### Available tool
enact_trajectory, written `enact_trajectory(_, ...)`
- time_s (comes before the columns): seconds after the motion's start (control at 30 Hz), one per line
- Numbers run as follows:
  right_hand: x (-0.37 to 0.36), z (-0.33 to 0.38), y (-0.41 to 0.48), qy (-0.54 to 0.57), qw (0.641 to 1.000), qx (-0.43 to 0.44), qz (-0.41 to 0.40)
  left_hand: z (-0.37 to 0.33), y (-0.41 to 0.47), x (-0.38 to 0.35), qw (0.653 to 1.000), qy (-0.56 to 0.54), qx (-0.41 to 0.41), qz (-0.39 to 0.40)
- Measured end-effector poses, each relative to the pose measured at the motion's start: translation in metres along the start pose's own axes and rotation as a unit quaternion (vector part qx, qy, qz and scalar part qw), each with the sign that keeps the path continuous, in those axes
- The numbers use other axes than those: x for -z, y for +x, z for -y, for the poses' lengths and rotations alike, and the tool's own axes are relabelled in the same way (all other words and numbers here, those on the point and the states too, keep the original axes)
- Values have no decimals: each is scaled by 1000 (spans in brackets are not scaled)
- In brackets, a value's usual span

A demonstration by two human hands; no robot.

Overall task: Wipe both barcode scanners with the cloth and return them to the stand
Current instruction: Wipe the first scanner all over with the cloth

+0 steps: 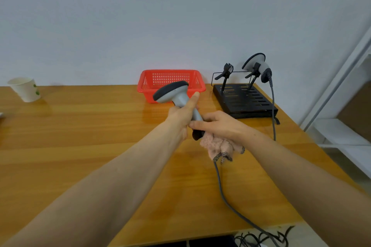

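Left hand (pixel 181 115) fingers wrap the barcode scanner (pixel 176 96); right hand (pixel 220 126) fingers pinch the cloth (pixel 218 144) below. The cable (pixel 222 192) under the fingers may snag.

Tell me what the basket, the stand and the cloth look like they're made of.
Basket: glossy red moulded plastic, going by its lattice walls. Stand: probably black painted metal, a slotted plate with thin rods. Cloth: fluffy pink fabric, maybe microfibre, with dark patterned edging.

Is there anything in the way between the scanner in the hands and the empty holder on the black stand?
Nothing visible blocks it. The scanner has open air across to the empty left holder on the stand.
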State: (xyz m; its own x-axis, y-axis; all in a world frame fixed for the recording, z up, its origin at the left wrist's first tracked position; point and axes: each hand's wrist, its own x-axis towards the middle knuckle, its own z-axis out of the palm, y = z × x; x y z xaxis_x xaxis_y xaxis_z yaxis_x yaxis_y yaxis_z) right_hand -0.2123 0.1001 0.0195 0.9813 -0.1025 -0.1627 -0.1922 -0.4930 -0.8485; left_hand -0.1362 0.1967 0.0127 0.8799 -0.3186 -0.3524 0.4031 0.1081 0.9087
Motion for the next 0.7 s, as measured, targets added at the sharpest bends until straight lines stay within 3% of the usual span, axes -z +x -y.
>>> enact_trajectory(0.13, 13, -3, 2, 89, 995, 23, -23, -5, -4, -4, 998, 46, -28, 44)
enact_trajectory(0.23, 24, -6, 3, 198, 979, -9, -40, -9, -11, 6, 988, 48, -40, 138)
enact_trajectory(0.3, 33, -11, 2, 249, 967, -36, -36, -7, -15, 17, 964, 120, -99, 217)
enact_trajectory(0.4, 36, -18, -2, 323, 943, -76, -1, -1, -22, 23, 896, 252, -179, 319)
enact_trajectory(0.53, 39, -19, -6, 400, 910, -100, 53, 3, -16, 19, 862, 357, -255, 252)
enact_trajectory(0.7, 33, -10, 0, 375, 921, -95, 48, 3, -18, 15, 823, 417, -296, 247)
